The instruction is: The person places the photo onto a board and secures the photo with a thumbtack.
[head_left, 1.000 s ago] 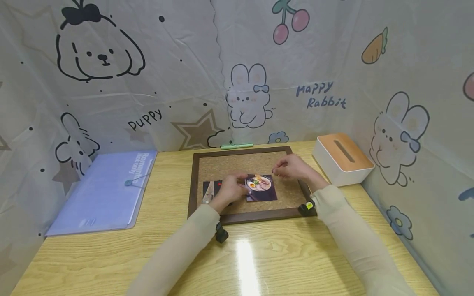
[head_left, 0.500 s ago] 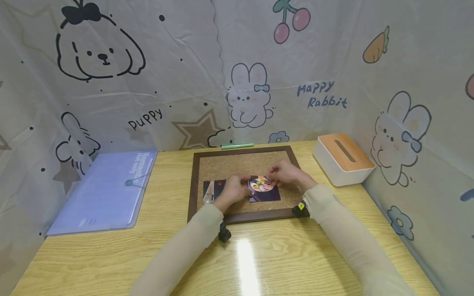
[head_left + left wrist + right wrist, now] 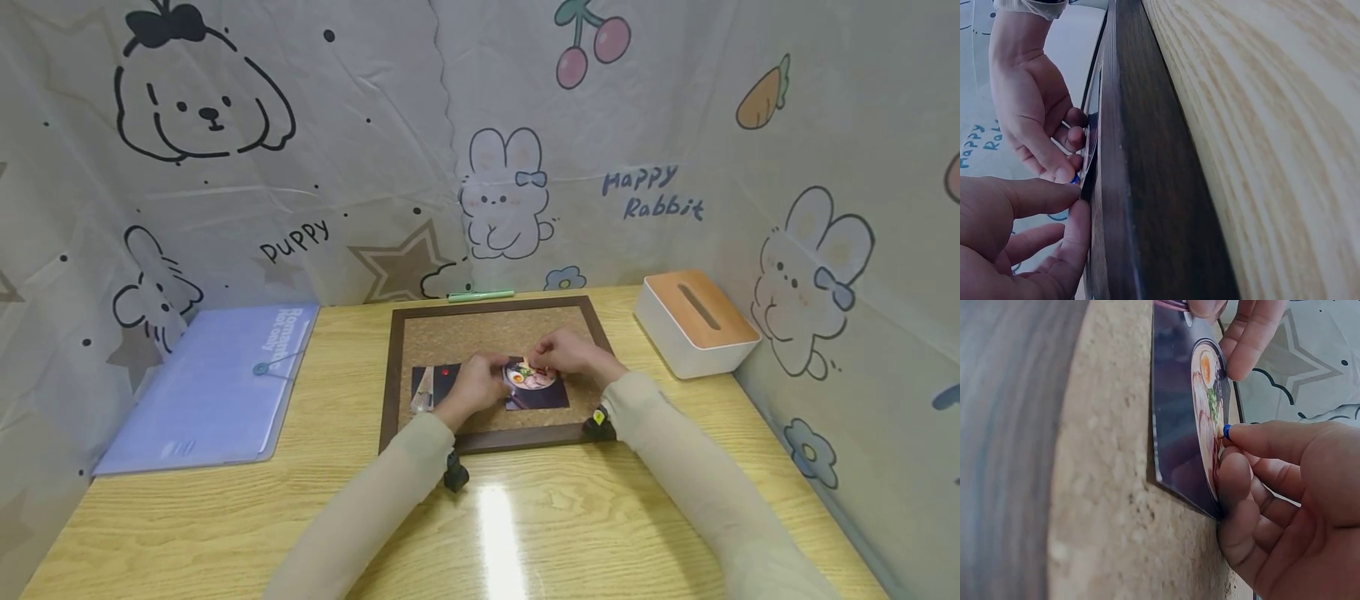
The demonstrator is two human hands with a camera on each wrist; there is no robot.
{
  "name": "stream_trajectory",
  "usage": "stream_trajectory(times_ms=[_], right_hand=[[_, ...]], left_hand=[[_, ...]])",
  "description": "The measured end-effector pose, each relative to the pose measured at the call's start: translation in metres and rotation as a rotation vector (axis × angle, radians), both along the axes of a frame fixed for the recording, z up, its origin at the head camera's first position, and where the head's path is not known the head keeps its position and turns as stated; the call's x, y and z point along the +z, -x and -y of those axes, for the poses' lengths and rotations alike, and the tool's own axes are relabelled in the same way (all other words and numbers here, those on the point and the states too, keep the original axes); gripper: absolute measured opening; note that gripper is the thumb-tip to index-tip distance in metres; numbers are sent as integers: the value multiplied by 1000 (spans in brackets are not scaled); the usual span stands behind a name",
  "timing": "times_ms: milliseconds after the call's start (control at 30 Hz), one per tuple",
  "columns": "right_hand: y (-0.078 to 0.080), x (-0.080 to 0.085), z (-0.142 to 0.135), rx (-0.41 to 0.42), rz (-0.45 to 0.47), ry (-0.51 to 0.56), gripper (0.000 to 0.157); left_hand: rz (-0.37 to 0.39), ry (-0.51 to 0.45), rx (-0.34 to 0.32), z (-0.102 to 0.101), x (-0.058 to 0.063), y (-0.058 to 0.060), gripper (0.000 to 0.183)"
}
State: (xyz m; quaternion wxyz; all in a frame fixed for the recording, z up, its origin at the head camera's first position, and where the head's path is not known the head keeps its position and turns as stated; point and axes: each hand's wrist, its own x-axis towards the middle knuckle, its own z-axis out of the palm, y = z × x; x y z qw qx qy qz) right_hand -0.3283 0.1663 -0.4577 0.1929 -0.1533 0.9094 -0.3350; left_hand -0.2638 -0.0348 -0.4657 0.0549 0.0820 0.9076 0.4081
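Observation:
A square photo of a bowl of ramen (image 3: 550, 397) lies on the framed cork board (image 3: 487, 329). My left hand (image 3: 480, 382) pinches its left edge between thumb and index finger. At the upper part of the photo, my right hand (image 3: 572, 352) pinches a blue push pin (image 3: 1227, 432) between thumb and fingers, its point against the picture. Seen from the right wrist, the photo's lower right corner stands a little off the cork. To the left, a second dark photo (image 3: 423, 387) with a red pin (image 3: 445, 372) is partly covered by my left hand.
A dark wooden frame (image 3: 525, 437) borders the board. Behind it lies a green pen (image 3: 482, 296). A blue-purple folder (image 3: 210, 392) rests at the left, and a white tissue box (image 3: 675, 346) with a wooden lid stands at the back right.
My right hand has moved left from beside the ramen photo to its upper part, bringing the pin. The photo and my left hand have shifted slightly right.

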Motion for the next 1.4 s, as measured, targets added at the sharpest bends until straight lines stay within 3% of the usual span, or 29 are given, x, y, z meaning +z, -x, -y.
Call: stream_trajectory(times_ms=[433, 833, 1167, 1400], right_hand=[[7, 1, 5, -74, 96, -25, 14], [5, 2, 10, -78, 80, -28, 9], [4, 2, 6, -78, 82, -4, 12], [2, 6, 0, -56, 88, 38, 16]], left_hand=[[-15, 31, 2, -1, -1, 0, 49], [-6, 24, -1, -2, 1, -1, 48], [-15, 102, -33, -1, 4, -4, 46], [61, 49, -10, 5, 12, -6, 40]])
